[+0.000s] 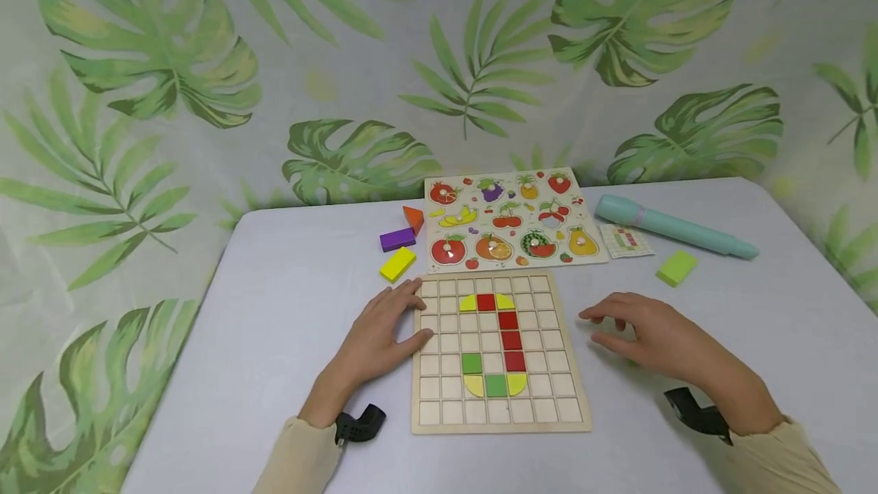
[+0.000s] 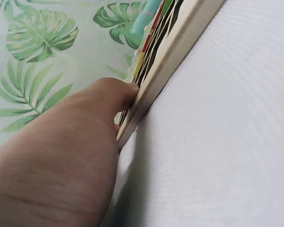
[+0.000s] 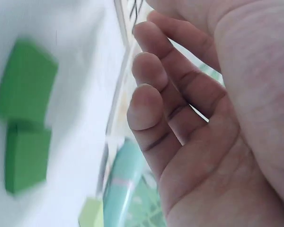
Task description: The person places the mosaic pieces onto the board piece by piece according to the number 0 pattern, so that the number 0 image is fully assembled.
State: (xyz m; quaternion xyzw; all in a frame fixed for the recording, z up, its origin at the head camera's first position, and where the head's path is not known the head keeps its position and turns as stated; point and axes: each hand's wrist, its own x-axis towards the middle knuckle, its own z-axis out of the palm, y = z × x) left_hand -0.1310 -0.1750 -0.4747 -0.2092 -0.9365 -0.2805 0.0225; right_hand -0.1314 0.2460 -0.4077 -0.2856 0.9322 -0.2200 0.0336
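A wooden grid board (image 1: 430, 387) lies flat on the table. In its cells sit several red squares (image 1: 508, 320), two green squares (image 1: 496, 386) and yellow quarter-round pieces (image 1: 517, 385), forming a partial ring. My left hand (image 1: 380, 332) rests along the board's left edge, thumb and fingers touching it; in the left wrist view the thumb lies against the rim. To the right of the board, my right hand (image 1: 648, 332) hovers with loosely bent fingers and nothing in it. Two green blocks (image 3: 27, 78) show beside it in the right wrist view; the head view hides them.
Behind the grid stands a fruit puzzle board (image 1: 517, 250). Purple (image 1: 397, 240), yellow (image 1: 398, 264) and orange (image 1: 414, 219) blocks lie left of it. A small pattern card (image 1: 627, 242), a teal tube (image 1: 675, 228) and a light green block (image 1: 677, 268) lie to the right.
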